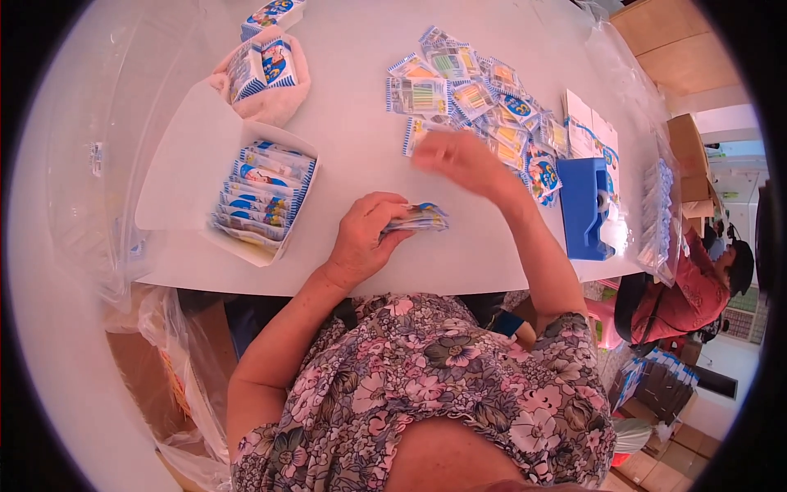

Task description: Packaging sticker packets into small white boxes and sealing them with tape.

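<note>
Many small blue and white packets (475, 102) lie in a loose heap on the white table (361, 123), and we use that heap as our marker for where things are. Our right hand (459, 160) reaches out to the near edge of the heap; it looks blurred, so we cannot tell if its fingers are open or closed, or if they have a packet. Our left hand (365, 238) rests on the table nearer to us than the heap, and its fingers are curled tight around a little stack of packets (418, 218), which sticks out toward the heap. Well to the left of the heap sits an open white box (262, 201), and it already has a neat row of packets standing in it. Beyond that box, also left of the heap, more packets rest on a pink cloth (266, 78). Just right of the heap stands a blue box (586, 209). We think the work is partly done: the white box looks nearly full, our stack is small, and lots of packets in the heap are left to pick up.
</note>
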Motion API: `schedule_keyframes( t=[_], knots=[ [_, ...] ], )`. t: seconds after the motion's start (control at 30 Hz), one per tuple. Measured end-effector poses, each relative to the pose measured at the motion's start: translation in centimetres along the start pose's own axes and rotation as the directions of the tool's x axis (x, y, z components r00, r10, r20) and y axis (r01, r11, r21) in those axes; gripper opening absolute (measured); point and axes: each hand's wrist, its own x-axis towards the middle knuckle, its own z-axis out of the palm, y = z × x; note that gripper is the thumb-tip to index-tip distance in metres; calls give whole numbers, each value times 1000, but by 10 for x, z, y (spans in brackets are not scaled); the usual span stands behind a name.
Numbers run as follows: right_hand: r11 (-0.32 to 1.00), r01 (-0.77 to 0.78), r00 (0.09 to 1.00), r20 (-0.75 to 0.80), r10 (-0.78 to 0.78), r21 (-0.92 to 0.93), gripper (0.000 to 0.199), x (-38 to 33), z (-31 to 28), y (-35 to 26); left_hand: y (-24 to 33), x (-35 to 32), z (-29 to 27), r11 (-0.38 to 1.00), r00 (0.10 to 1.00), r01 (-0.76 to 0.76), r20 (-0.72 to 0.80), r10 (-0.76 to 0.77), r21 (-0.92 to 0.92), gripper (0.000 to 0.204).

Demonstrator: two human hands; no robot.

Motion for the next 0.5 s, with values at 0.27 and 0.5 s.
schedule_keyframes(
  t=[0.27,0.5],
  knots=[
    [719,-162,982,-179,53,-676,19,-1,4,8,0,1,1,998,998,-56,-45,54,-26,38],
    [991,-103,992,-76,97,-81,26,32,-14,7,3,-1,-3,1000,998,4,65,-4,14,47]
  ],
)
